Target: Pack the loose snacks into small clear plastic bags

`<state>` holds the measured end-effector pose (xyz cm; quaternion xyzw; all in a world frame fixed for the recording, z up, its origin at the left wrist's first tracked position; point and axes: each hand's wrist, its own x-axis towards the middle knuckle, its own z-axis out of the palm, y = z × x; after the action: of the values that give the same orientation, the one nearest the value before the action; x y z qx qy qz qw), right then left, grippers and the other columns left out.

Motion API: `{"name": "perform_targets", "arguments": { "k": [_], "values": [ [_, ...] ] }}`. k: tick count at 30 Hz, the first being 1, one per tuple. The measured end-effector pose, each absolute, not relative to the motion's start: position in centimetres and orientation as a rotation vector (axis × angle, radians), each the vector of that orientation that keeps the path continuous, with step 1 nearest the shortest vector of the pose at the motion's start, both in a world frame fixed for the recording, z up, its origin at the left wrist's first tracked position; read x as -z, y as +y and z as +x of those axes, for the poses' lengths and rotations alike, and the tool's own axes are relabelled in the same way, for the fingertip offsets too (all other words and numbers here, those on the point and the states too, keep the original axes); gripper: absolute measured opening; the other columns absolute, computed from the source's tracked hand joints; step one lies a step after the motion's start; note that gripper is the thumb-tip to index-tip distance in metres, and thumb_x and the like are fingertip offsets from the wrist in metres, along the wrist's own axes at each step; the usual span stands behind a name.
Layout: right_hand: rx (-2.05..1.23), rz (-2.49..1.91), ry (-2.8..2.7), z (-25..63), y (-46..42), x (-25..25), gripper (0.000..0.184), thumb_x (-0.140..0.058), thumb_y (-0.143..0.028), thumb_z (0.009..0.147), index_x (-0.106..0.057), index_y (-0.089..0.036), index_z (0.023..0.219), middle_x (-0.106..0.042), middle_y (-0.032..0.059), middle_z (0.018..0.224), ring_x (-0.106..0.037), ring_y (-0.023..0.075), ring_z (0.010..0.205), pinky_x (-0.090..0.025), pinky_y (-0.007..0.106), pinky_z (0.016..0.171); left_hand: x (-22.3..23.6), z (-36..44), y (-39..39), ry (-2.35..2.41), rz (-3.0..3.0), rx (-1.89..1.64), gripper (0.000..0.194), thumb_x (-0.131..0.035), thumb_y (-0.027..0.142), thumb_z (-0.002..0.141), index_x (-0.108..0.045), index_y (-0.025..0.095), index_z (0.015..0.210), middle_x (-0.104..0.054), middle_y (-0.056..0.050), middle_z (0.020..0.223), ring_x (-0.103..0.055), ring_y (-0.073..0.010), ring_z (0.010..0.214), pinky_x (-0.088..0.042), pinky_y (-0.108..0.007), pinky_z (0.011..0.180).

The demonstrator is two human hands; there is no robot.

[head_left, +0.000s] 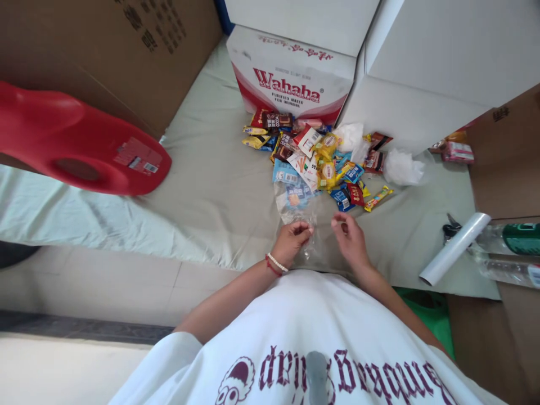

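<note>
My left hand (292,239), with a bead bracelet at the wrist, pinches the edge of a clear plastic bag (300,209) that lies on the pale cloth. A few wrapped snacks show inside the bag. My right hand (350,236) is close beside it with its fingers curled in a pinch at the bag's other edge. Just beyond both hands lies a pile of small wrapped snacks (314,157) in red, blue, yellow and white wrappers.
A Wahaha water carton (291,76) stands behind the pile, white boxes (422,62) to its right. A red plastic stool (76,143) lies at left before a brown carton (105,50). A white roll (455,247), scissors and bottles (512,239) lie at right.
</note>
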<state>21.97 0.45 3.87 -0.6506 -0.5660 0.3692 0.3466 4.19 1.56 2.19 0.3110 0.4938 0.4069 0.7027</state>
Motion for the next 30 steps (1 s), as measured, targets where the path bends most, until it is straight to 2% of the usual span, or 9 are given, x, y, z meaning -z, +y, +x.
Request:
{"name": "perform_targets", "arguments": {
  "k": [2,5,8,14,17,19,21,25,30],
  "values": [
    [-1.198,-1.697,-1.263,21.3,2.1,-2.9,0.055,-0.065,-0.061,0.086,-0.063,-0.021,0.123,-0.07,0.0083,0.106,-0.058,0.016,0.072,-0.048,0.029,0.064,-2.4,3.9,1.2,1.071,0.671,-0.919,0.029,-0.087,0.038,0.066,-0.069,0.016,0.071,-0.059,0.004,0.061,-0.048,-0.0087,0.058,-0.036,-0.023,0.058],
    [-1.471,-1.607,-1.146,20.3,3.8,-2.0,0.047,-0.071,-0.062,0.076,-0.068,-0.02,0.098,-0.066,0.0021,0.079,-0.052,0.0137,0.061,-0.038,0.025,0.053,-2.9,2.6,0.7,1.05,0.533,-0.98,0.029,-0.088,0.033,0.062,-0.068,0.016,0.073,-0.068,0.001,0.07,-0.057,-0.0106,0.067,-0.043,-0.023,0.064],
    [-1.453,-1.616,-1.012,20.7,4.2,-1.8,0.04,-0.072,-0.059,0.074,-0.063,-0.021,0.082,-0.059,-0.0021,0.067,-0.04,0.0101,0.051,-0.028,0.024,0.046,-2.9,-1.0,-0.1,1.094,0.327,-1.024,0.033,-0.088,0.033,0.062,-0.064,0.017,0.078,-0.072,-0.002,0.079,-0.062,-0.0122,0.07,-0.046,-0.023,0.063],
    [-1.435,-1.679,-0.968,23.7,2.1,-1.8,0.038,-0.072,-0.058,0.076,-0.06,-0.022,0.083,-0.055,-0.0039,0.065,-0.032,0.0091,0.047,-0.022,0.024,0.044,-2.9,-10.0,-4.1,1.776,0.447,-1.049,0.029,-0.076,0.029,0.063,-0.062,0.017,0.085,-0.064,-0.001,0.08,-0.056,-0.0127,0.066,-0.039,-0.022,0.054],
    [-1.407,-1.674,-1.019,23.8,1.0,-2.0,0.037,-0.07,-0.057,0.079,-0.063,-0.021,0.086,-0.058,-0.0025,0.067,-0.033,0.01,0.048,-0.024,0.025,0.045,-4.7,-9.9,-5.0,2.088,1.046,-1.2,0.023,-0.067,0.02,0.072,-0.066,0.021,0.095,-0.064,-0.002,0.092,-0.06,-0.0166,0.082,-0.048,-0.027,0.068],
    [-1.367,-1.668,-1.048,23.5,0.4,-2.2,0.036,-0.069,-0.056,0.082,-0.065,-0.021,0.088,-0.06,-0.0014,0.069,-0.037,0.0109,0.05,-0.026,0.026,0.046,-5.8,-8.0,-4.1,1.856,1.542,-1.161,0.019,-0.058,0.016,0.082,-0.069,0.022,0.096,-0.068,-0.005,0.099,-0.064,-0.0192,0.092,-0.052,-0.032,0.081],
    [-1.335,-1.668,-1.041,23.4,-0.1,-2.4,0.035,-0.069,-0.055,0.082,-0.064,-0.021,0.089,-0.06,-0.0011,0.069,-0.039,0.0112,0.051,-0.028,0.026,0.047,-5.7,-5.4,-2.2,1.529,1.904,-0.949,0.022,-0.053,0.014,0.087,-0.072,0.023,0.095,-0.072,-0.006,0.1,-0.067,-0.0214,0.096,-0.052,-0.037,0.089],
    [-1.309,-1.756,-0.913,26.0,-1.5,-2.0,0.038,-0.067,-0.058,0.081,-0.059,-0.021,0.086,-0.056,-0.0031,0.065,-0.034,0.0102,0.047,-0.025,0.025,0.045,-2.0,-1.7,1.8,1.487,2.222,-0.526,0.021,-0.056,0.013,0.086,-0.074,0.02,0.093,-0.074,-0.014,0.112,-0.065,-0.0322,0.116,-0.049,-0.051,0.1],
    [-0.942,-1.982,-1.242,31.3,-0.8,-2.6,0.045,-0.065,-0.061,0.078,-0.067,-0.019,0.091,-0.069,0.006,0.082,-0.057,0.0183,0.067,-0.045,0.03,0.064,2.1,-0.7,2.9,1.458,2.418,-0.44,0.032,-0.051,0.017,0.094,-0.071,0.017,0.118,-0.06,-0.017,0.146,-0.045,-0.0305,0.147,-0.035,-0.053,0.12]
  ]
}}
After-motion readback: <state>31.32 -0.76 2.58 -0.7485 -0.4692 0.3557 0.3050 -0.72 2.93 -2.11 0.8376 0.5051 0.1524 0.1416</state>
